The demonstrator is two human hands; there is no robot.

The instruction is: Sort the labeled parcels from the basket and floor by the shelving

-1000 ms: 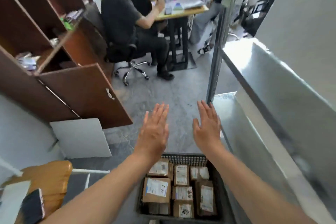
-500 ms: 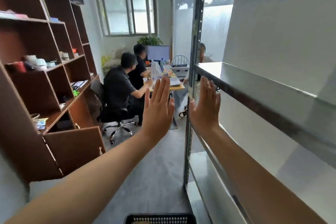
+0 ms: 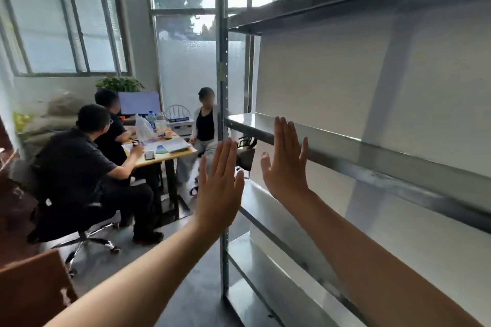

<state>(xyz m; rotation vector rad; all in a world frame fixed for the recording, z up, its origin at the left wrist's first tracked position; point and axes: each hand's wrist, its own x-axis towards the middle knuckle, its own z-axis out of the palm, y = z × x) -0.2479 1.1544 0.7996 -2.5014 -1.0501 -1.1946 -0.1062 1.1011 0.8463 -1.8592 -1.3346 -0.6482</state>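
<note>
1. The wearer's view has swung up and away from the floor: a second ago it looked down on a black basket packed with labelled cardboard parcels, half a second ago only the basket's rim showed at the bottom edge, and now neither basket nor parcels appear at all

2. Filling the right of the view instead is the metal shelving (image 3: 345,148), its grey tiers bare as far as they can be seen, with an upright post (image 3: 222,87) at the near corner; the parcels presumably sit low and out of sight below the camera, though that is a judgement

3. For the task, this reads as the very start: no parcel has been lifted, none is on a shelf, and the sorting is not yet begun

4. The left hand (image 3: 220,188) is raised flat, back toward the camera, fingers (image 3: 225,154) straight and close together, thumb out; it grips nothing and touches nothing

5. The right hand (image 3: 285,167) is held the same way just beside it, fingers (image 3: 284,135) extended and slightly spread, overlapping the middle shelf's front edge in view; whether it touches the metal cannot be told, but it holds nothing

6. Beyond, three seated people share a desk (image 3: 164,151) by the windows, well apart from the shelving
</note>
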